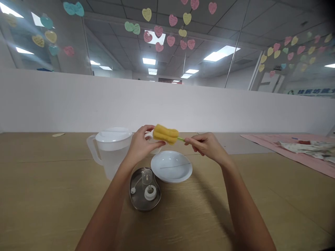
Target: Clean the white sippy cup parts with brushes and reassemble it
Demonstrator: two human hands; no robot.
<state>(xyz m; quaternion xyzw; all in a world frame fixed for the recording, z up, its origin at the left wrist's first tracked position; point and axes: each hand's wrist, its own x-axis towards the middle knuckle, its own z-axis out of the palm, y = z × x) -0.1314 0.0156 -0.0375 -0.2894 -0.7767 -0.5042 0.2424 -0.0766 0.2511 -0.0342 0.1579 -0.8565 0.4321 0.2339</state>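
My right hand (pixel 205 145) pinches the thin green handle of a yellow sponge brush (pixel 165 134). The sponge end points left, in front of my left hand (pixel 142 143), whose fingers curl round a clear bottle (pixel 156 150) with a white handle; the sponge hides part of it. Below the hands sits a white bowl (pixel 171 167) with a thin line across its inside. A metal kidney-shaped tray (pixel 138 204) holds a clear cap (pixel 147 176), a white ring with a teat (pixel 150 192) and a thin tube with a small white end.
A translucent lidded pitcher (pixel 111 153) stands left of my left hand, partly behind that forearm. Far right, a pink cloth (pixel 261 145) carries crumpled patterned fabric. A low white partition (pixel 167 104) runs along the table's back edge, with glass above it.
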